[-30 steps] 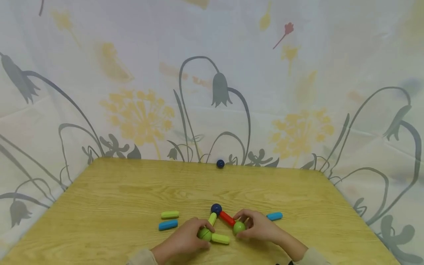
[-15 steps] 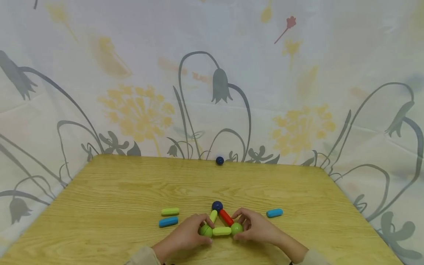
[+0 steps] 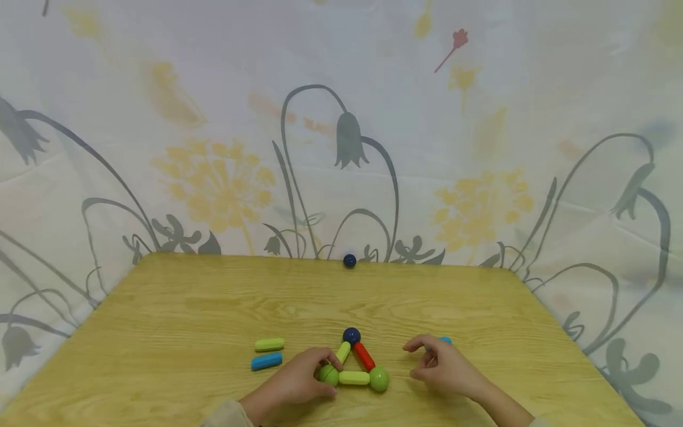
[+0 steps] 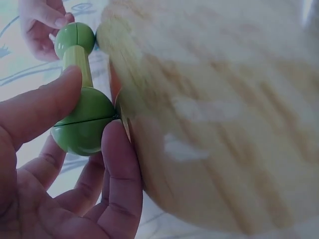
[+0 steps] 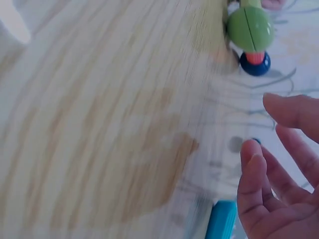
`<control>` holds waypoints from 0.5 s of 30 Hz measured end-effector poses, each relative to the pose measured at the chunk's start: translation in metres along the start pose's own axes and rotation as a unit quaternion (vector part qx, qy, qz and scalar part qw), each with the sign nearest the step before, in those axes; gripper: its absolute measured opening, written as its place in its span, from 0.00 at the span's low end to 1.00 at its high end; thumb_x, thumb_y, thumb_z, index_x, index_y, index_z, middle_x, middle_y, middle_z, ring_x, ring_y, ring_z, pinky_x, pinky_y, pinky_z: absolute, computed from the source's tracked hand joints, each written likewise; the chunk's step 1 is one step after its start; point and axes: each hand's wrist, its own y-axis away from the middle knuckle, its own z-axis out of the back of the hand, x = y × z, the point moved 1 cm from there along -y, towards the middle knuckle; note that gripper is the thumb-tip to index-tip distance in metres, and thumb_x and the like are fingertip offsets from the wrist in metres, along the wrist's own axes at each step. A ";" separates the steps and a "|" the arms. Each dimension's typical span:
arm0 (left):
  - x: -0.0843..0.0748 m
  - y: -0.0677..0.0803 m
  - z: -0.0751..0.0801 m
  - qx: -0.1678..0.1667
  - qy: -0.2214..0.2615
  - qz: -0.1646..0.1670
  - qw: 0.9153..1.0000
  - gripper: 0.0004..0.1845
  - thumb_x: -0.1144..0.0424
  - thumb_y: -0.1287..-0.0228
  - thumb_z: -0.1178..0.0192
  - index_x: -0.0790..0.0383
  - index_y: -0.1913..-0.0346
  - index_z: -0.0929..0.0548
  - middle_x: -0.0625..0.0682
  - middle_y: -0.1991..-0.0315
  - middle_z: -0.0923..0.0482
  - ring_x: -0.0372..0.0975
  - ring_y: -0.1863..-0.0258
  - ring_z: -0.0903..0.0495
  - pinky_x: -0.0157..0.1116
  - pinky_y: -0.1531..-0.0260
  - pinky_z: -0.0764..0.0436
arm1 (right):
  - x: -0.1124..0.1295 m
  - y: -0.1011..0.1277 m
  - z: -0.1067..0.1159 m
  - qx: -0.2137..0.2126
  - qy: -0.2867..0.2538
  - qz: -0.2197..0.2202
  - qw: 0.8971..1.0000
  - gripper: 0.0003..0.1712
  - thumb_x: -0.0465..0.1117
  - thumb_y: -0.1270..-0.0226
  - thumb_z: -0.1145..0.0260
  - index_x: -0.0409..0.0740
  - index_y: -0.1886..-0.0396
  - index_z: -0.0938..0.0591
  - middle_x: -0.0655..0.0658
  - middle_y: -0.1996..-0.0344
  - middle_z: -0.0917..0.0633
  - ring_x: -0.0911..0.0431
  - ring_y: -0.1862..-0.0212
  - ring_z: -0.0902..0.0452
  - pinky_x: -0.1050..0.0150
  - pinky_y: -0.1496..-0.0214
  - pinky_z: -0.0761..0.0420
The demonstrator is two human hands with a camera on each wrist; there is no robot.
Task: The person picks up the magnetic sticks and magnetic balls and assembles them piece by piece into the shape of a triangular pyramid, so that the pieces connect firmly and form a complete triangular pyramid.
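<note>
Pinching the left green plastic ball (image 3: 329,375) of the flat rod-and-ball triangle (image 3: 354,378) on the wooden worktop (image 3: 187,320), the left hand (image 3: 290,385) has a closed grip; the right hand (image 3: 445,370) hovers beside it, fingers loose, holding nothing.

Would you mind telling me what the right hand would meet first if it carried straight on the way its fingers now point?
Most likely the blue rod, which lies just beyond the right hand and is partly hidden by its fingers in the head view. Depth is hard to judge, so the fingers may pass just to its left.
</note>
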 end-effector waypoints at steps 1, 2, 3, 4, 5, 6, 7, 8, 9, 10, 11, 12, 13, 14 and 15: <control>0.000 0.000 0.000 0.001 0.001 0.000 1.000 0.14 0.66 0.49 0.30 0.53 0.60 0.21 0.47 0.56 0.25 0.45 0.56 0.27 0.47 0.54 0.28 | -0.003 0.002 0.003 -0.010 -0.001 -0.004 1.000 0.22 0.37 0.44 0.30 0.36 0.50 0.24 0.36 0.53 0.25 0.59 0.68 0.27 0.65 0.70 0.23; 0.000 0.000 0.001 0.004 0.003 0.002 1.000 0.14 0.67 0.49 0.30 0.53 0.59 0.21 0.47 0.56 0.25 0.45 0.56 0.27 0.48 0.54 0.28 | -0.005 0.004 0.006 -0.019 -0.003 -0.011 1.000 0.22 0.37 0.44 0.30 0.36 0.50 0.24 0.36 0.53 0.26 0.59 0.68 0.27 0.65 0.70 0.23; 0.000 0.000 0.001 0.006 0.005 0.005 1.000 0.14 0.67 0.49 0.30 0.53 0.59 0.21 0.47 0.56 0.25 0.45 0.56 0.27 0.48 0.54 0.28 | -0.008 0.007 0.009 -0.028 -0.008 -0.017 0.999 0.23 0.37 0.44 0.30 0.36 0.49 0.25 0.35 0.52 0.26 0.59 0.67 0.27 0.65 0.71 0.23; 0.000 0.000 0.001 0.009 0.007 0.007 1.000 0.14 0.67 0.49 0.30 0.53 0.59 0.21 0.48 0.57 0.25 0.45 0.57 0.28 0.48 0.54 0.28 | -0.010 0.009 0.012 -0.037 -0.010 -0.023 0.999 0.23 0.37 0.43 0.30 0.35 0.49 0.25 0.35 0.52 0.27 0.58 0.67 0.28 0.65 0.70 0.23; 0.000 0.000 0.001 0.012 0.009 0.010 1.000 0.14 0.67 0.49 0.30 0.53 0.59 0.21 0.48 0.57 0.26 0.45 0.57 0.28 0.47 0.55 0.28 | -0.011 0.011 0.014 -0.046 -0.012 -0.026 0.999 0.23 0.36 0.43 0.30 0.34 0.49 0.25 0.34 0.53 0.27 0.58 0.66 0.27 0.65 0.70 0.23; 0.000 0.000 0.001 0.015 0.011 0.013 1.000 0.14 0.67 0.49 0.30 0.53 0.59 0.21 0.48 0.58 0.26 0.45 0.58 0.28 0.47 0.55 0.28 | -0.013 0.013 0.017 -0.054 -0.016 -0.029 0.998 0.23 0.36 0.43 0.31 0.34 0.48 0.26 0.34 0.53 0.28 0.57 0.66 0.27 0.65 0.70 0.23; 0.000 0.000 0.002 0.016 0.012 0.017 1.000 0.14 0.67 0.48 0.30 0.53 0.59 0.21 0.49 0.58 0.26 0.45 0.58 0.28 0.48 0.56 0.28 | -0.014 0.014 0.019 -0.061 -0.019 -0.032 0.997 0.24 0.35 0.43 0.31 0.33 0.48 0.26 0.34 0.53 0.28 0.57 0.66 0.27 0.65 0.70 0.23; -0.001 0.000 0.002 0.018 0.013 0.020 1.000 0.14 0.67 0.48 0.30 0.53 0.59 0.21 0.49 0.58 0.26 0.45 0.58 0.28 0.48 0.56 0.28 | -0.015 0.015 0.021 -0.066 -0.019 -0.033 0.997 0.24 0.35 0.43 0.31 0.33 0.48 0.26 0.33 0.52 0.29 0.56 0.66 0.27 0.64 0.70 0.23; 0.000 0.001 0.002 0.018 0.013 0.022 1.000 0.14 0.68 0.48 0.30 0.54 0.59 0.21 0.50 0.58 0.26 0.45 0.58 0.28 0.49 0.56 0.29 | -0.017 0.015 0.023 -0.071 -0.017 -0.038 0.997 0.24 0.34 0.43 0.31 0.33 0.48 0.26 0.33 0.52 0.29 0.56 0.66 0.27 0.64 0.70 0.23; 0.000 0.001 0.003 0.018 0.013 0.024 0.999 0.15 0.68 0.49 0.30 0.53 0.59 0.21 0.50 0.57 0.26 0.46 0.57 0.28 0.49 0.55 0.29 | -0.018 0.016 0.025 -0.074 -0.012 -0.039 0.996 0.24 0.34 0.43 0.31 0.33 0.47 0.26 0.33 0.52 0.29 0.55 0.66 0.27 0.64 0.70 0.23; 0.000 0.001 0.003 0.018 0.013 0.025 0.999 0.15 0.68 0.49 0.30 0.53 0.59 0.21 0.50 0.57 0.26 0.46 0.57 0.28 0.50 0.55 0.29 | -0.019 0.016 0.026 -0.077 -0.006 -0.041 0.996 0.24 0.34 0.44 0.31 0.34 0.47 0.25 0.33 0.51 0.29 0.55 0.66 0.27 0.65 0.70 0.23; 0.000 0.000 0.003 0.018 0.013 0.024 0.999 0.15 0.68 0.49 0.30 0.53 0.59 0.21 0.50 0.57 0.26 0.47 0.56 0.28 0.50 0.54 0.29 | -0.020 0.016 0.027 -0.078 0.000 -0.044 0.996 0.24 0.33 0.44 0.31 0.33 0.47 0.25 0.33 0.51 0.29 0.55 0.66 0.28 0.65 0.71 0.23; 0.000 0.000 0.003 0.019 0.013 0.024 0.999 0.15 0.68 0.49 0.30 0.53 0.59 0.21 0.50 0.57 0.26 0.47 0.56 0.28 0.51 0.54 0.29 | -0.021 0.016 0.028 -0.078 0.007 -0.049 0.996 0.25 0.33 0.44 0.31 0.33 0.46 0.25 0.33 0.51 0.28 0.55 0.67 0.28 0.65 0.71 0.23; 0.000 0.000 0.003 0.020 0.013 0.023 0.999 0.15 0.68 0.49 0.30 0.53 0.59 0.21 0.50 0.57 0.26 0.47 0.56 0.28 0.51 0.54 0.29 | -0.023 0.015 0.029 -0.077 0.012 -0.051 0.996 0.25 0.33 0.44 0.31 0.33 0.46 0.25 0.33 0.52 0.28 0.56 0.69 0.28 0.66 0.72 0.24; 0.000 -0.001 0.004 0.021 0.013 0.022 0.999 0.15 0.68 0.49 0.30 0.53 0.59 0.21 0.50 0.56 0.26 0.47 0.55 0.28 0.51 0.53 0.30 | -0.024 0.015 0.030 -0.076 0.018 -0.053 0.995 0.24 0.33 0.44 0.31 0.33 0.47 0.25 0.33 0.52 0.27 0.57 0.70 0.29 0.67 0.74 0.25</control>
